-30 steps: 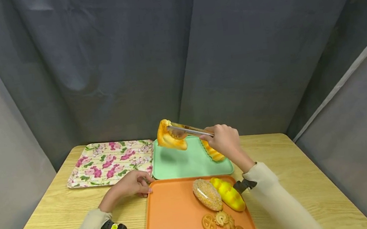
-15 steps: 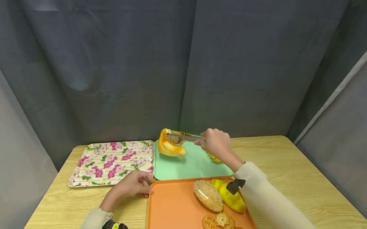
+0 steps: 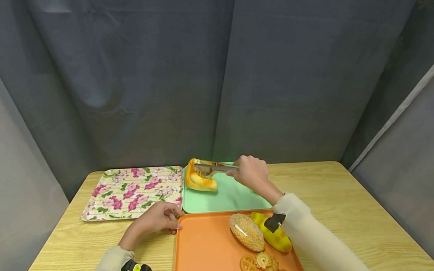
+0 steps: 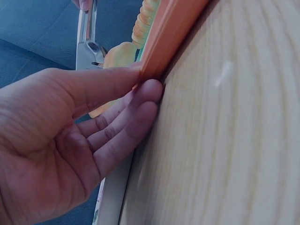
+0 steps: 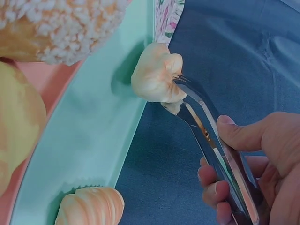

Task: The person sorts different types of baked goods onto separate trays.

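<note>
My right hand [image 3: 250,174] grips metal tongs [image 5: 206,126], thumb on one arm and fingers around the other. The tongs' tips pinch a golden, folded piece of bread [image 3: 202,184], held low over the far left part of the green tray [image 3: 231,196]. In the right wrist view this bread [image 5: 154,75] casts a shadow on the tray. My left hand [image 3: 156,219] pinches the far left corner of the orange tray [image 3: 205,251]. Its thumb lies over the rim and its fingertips reach the underside in the left wrist view.
On the orange tray's right side lie a seed-coated oval bread [image 3: 246,232], a yellow bread [image 3: 277,240] and several cookies [image 3: 248,266]. A ridged roll [image 5: 91,207] sits on the green tray. Left of that stands a floral tray [image 3: 128,198]. Grey curtains [image 3: 157,93] hang behind the table.
My right hand has brought the tongs and bread down toward the green tray and slightly left. The left hand has stayed at the orange tray's corner.
</note>
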